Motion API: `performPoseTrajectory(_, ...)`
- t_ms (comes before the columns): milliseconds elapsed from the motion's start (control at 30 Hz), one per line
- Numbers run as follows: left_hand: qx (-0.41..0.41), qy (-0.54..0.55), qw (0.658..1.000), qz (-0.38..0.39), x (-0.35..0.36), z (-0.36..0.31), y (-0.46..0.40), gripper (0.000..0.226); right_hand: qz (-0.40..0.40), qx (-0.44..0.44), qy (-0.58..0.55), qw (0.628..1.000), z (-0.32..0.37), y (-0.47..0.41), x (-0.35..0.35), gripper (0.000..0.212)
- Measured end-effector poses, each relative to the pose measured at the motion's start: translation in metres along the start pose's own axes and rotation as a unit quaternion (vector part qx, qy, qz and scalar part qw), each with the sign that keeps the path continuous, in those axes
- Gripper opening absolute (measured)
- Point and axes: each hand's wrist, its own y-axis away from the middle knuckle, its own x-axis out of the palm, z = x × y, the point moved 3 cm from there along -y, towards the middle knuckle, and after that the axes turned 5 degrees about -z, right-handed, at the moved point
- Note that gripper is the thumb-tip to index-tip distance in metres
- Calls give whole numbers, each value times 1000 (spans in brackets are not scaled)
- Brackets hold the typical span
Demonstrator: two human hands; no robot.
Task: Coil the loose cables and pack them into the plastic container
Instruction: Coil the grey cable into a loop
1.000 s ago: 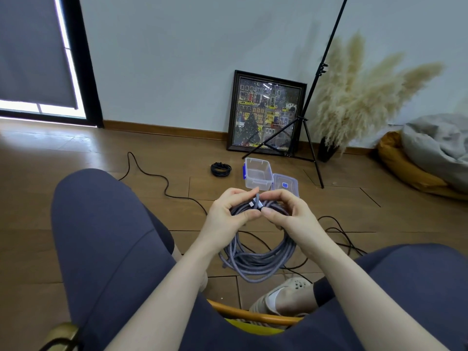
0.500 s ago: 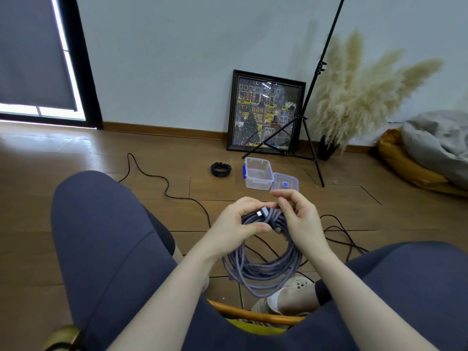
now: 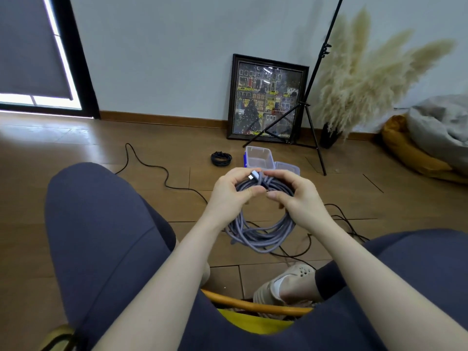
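**Two hands gripping the top of a coiled grey cable**

Both hands are holding the grey cable coil point(image 3: 260, 234) at its top, above the wooden floor point(image 3: 157, 138) and between the seated person's knees. The left hand point(image 3: 231, 192) is curling its grip around the gathered loops, with a white connector point(image 3: 253, 176) sticking out above its fingers. The right hand point(image 3: 295, 196) is clamping the same bundle from the other side. The coil is hanging down below them. The clear plastic container point(image 3: 259, 158) is sitting open on the floor beyond, a small black coil point(image 3: 221, 158) lying just beside it.
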Motion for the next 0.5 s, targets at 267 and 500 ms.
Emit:
performPoseTrajectory(267, -51, 49, 997, 20, 8, 8, -44, 33, -86, -4, -11, 996, -7, -34, -5, 29)
performPoseTrajectory(500, -38, 78, 995, -47, 17, 21, -91, 34, -73, 44, -102, 991, -25, -80, -13, 39)
